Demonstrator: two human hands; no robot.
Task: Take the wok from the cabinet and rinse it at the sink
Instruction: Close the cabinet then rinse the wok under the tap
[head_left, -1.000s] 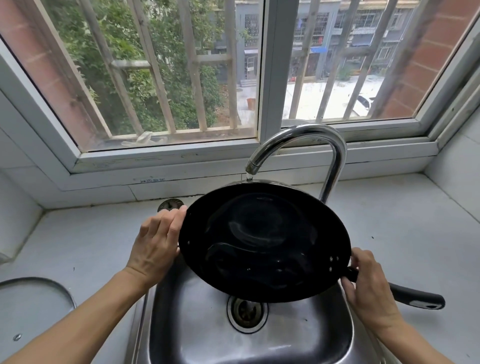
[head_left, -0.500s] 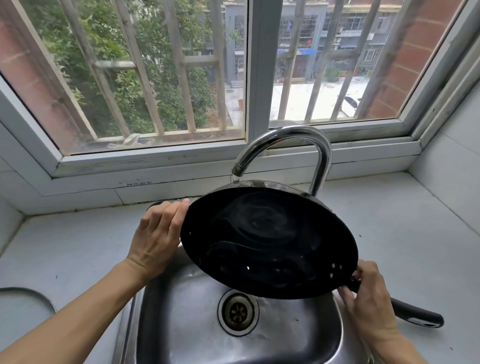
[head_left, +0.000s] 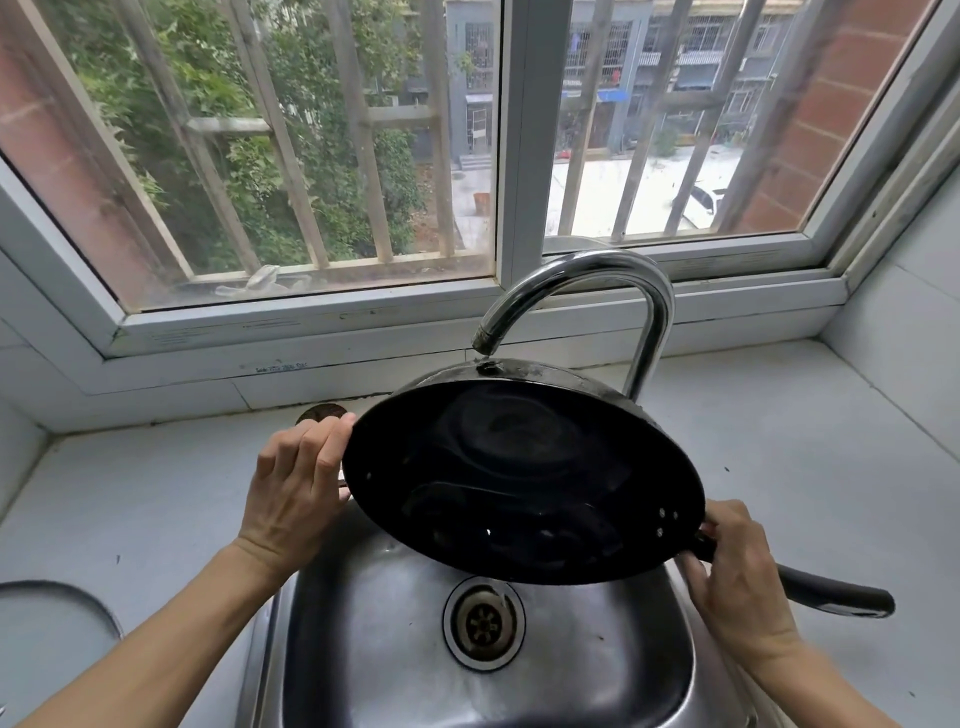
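The black wok (head_left: 519, 478) is held up over the metal sink (head_left: 363, 649), in the middle of the frame. The left hand (head_left: 296, 493) grips its left rim. The right hand (head_left: 737, 587) wraps the handle, which points to the lower right. The wok tips, its open side facing the camera, its top edge just below the tap (head_left: 597, 280).

I get soft, even daylight through the window (head_left: 311, 156) ahead; nothing is dim. The pavement outside is nearly blown out (white, little detail). Bright glare streaks the faucet (head_left: 597, 270) and the sink (head_left: 597, 675) basin, and pale reflections curl inside the wok (head_left: 519, 478). Shadows are faint. The wide lens bows the window frame at the edges; focus looks sharp throughout.
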